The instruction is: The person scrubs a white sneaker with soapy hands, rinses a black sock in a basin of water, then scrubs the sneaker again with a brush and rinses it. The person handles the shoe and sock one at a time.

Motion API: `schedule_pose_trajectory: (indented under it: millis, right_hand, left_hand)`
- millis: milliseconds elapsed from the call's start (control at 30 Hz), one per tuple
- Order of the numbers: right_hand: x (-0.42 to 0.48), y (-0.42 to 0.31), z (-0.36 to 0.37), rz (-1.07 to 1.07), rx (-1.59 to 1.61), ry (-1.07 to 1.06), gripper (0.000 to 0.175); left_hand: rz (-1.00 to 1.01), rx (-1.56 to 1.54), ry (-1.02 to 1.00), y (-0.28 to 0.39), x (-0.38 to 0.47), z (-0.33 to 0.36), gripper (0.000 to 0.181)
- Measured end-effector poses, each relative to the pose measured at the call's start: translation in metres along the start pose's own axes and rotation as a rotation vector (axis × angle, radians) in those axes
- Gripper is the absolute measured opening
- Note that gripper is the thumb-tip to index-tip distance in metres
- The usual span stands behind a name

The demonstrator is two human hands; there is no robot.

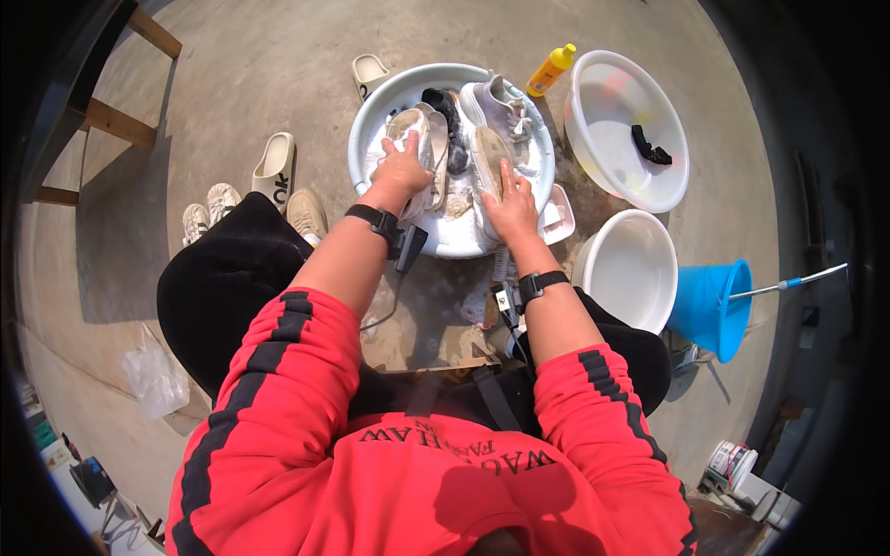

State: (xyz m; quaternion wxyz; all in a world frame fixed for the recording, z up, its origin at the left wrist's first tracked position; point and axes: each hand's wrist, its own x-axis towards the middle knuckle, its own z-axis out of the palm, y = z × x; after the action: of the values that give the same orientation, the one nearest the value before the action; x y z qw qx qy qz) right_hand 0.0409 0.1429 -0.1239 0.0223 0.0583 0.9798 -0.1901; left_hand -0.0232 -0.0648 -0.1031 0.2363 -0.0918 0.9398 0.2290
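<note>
A pale blue plastic basin (361, 125) holds white suds and several shoes. My left hand (403, 170) rests with spread fingers on a white shoe (409, 125) at the basin's left side. My right hand (513, 205) lies on the side of another light shoe (491, 149), its brownish sole facing up; the thumb's grip is partly hidden. Between these shoes are a black item (455, 132), whose kind is unclear, and a pale shoe or insole (438, 149). A grey-white laced sneaker (497, 104) sits at the basin's upper right. Both wrists wear black straps with small devices.
A yellow bottle (551, 71) stands beyond the basin. To the right are a translucent tub (598, 128) with a black item, a white tub (626, 267) and a blue bucket (706, 306). Slippers (274, 163) and shoes lie left, near a plastic bag (156, 379).
</note>
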Motion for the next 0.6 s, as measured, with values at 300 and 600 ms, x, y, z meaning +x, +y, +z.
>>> schedule_pose_trajectory:
  millis: [300,600]
  right_hand:
    - [0.024,-0.042,0.014,0.021,-0.319,-0.388,0.077]
    - [0.058,-0.015,0.061,0.254,-0.24,-0.749,0.044]
  left_hand:
    - [0.043,0.231,-0.095,0.023,0.031,0.029,0.089]
    - [-0.047,0.342,-0.465,0.021,0.07,0.097,0.052]
